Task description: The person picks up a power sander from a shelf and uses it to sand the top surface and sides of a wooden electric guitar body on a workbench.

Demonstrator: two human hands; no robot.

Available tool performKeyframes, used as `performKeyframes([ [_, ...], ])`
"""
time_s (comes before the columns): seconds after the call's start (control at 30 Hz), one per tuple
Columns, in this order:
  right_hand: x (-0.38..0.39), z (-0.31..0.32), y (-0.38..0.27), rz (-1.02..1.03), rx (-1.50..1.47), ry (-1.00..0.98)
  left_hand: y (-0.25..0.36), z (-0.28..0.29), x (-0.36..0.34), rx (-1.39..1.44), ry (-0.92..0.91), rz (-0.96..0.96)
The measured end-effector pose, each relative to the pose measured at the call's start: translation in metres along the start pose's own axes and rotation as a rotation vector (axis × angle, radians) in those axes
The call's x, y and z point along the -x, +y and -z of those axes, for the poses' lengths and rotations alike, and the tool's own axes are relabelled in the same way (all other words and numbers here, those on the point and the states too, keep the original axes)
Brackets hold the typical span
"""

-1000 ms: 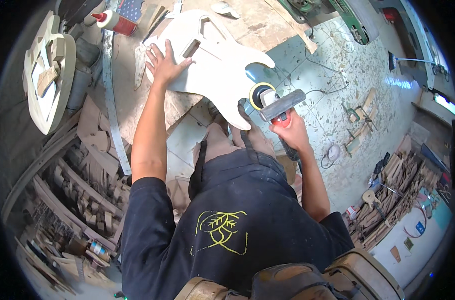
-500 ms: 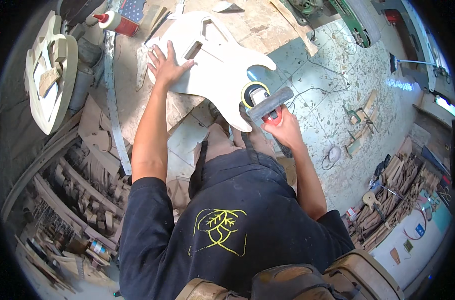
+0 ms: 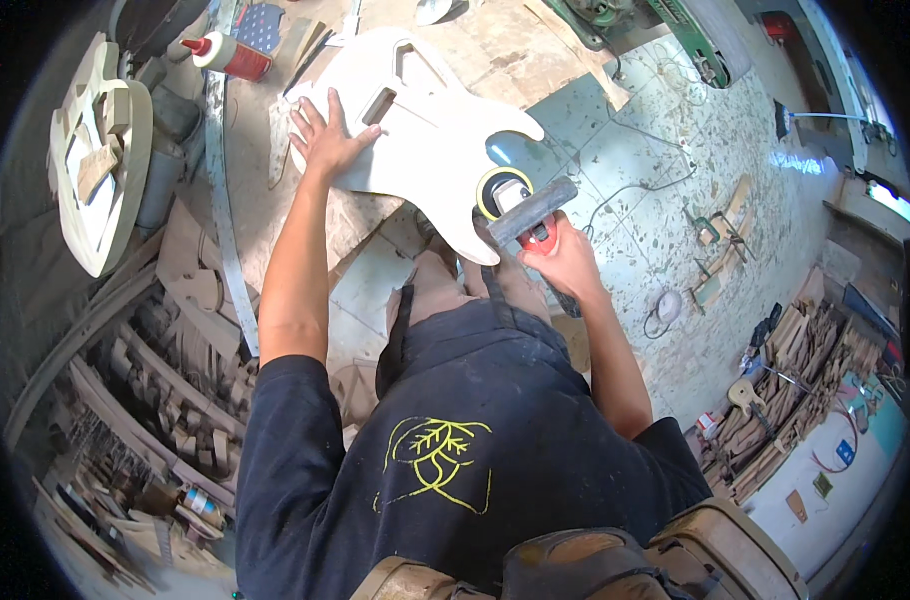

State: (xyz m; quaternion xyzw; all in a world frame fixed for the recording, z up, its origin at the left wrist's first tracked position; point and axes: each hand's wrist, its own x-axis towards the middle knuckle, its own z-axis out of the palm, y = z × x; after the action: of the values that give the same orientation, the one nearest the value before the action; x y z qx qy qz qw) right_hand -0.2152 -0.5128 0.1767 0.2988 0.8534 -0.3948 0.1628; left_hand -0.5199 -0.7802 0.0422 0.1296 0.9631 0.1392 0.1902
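Observation:
A pale wooden guitar body [image 3: 430,135] with cut-out cavities lies on the workbench [image 3: 350,225], its two horns reaching past the bench edge. My left hand [image 3: 332,140] rests flat on its left part, fingers spread. In my right hand [image 3: 567,262] is a power sander [image 3: 541,236] with a red grip, a grey cylindrical body and a round yellow-edged pad. That pad is at the inner edge of the nearer horn; whether it touches the wood I cannot tell.
A glue bottle [image 3: 227,56] with a red cap lies at the bench's far left. Another guitar body [image 3: 100,165] stands on the left. Wood offcuts [image 3: 790,385] are piled at the right, and a cable [image 3: 635,186] runs over the tiled floor. A green machine [image 3: 690,40] stands far right.
The whole view has shifted slightly, moving bench, guitar body and hands a little left together. Both hands keep their places, with the sander still at the same horn.

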Motion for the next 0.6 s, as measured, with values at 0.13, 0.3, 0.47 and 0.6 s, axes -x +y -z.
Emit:
performKeyframes([
  [0.13,0.004,0.001,0.011,0.003,0.031,0.015,0.000,-0.001,-0.001,0.003,0.000,-0.002],
  [0.3,0.006,0.006,0.008,-0.015,-0.008,-0.037,-0.004,-0.003,-0.003,-0.006,-0.001,0.002],
  [0.47,0.000,0.003,-0.001,0.030,0.000,-0.029,-0.003,-0.002,-0.003,-0.003,-0.008,0.000],
  [0.6,0.002,0.006,0.002,0.021,0.005,-0.051,-0.003,-0.003,-0.003,-0.012,-0.011,0.003],
])
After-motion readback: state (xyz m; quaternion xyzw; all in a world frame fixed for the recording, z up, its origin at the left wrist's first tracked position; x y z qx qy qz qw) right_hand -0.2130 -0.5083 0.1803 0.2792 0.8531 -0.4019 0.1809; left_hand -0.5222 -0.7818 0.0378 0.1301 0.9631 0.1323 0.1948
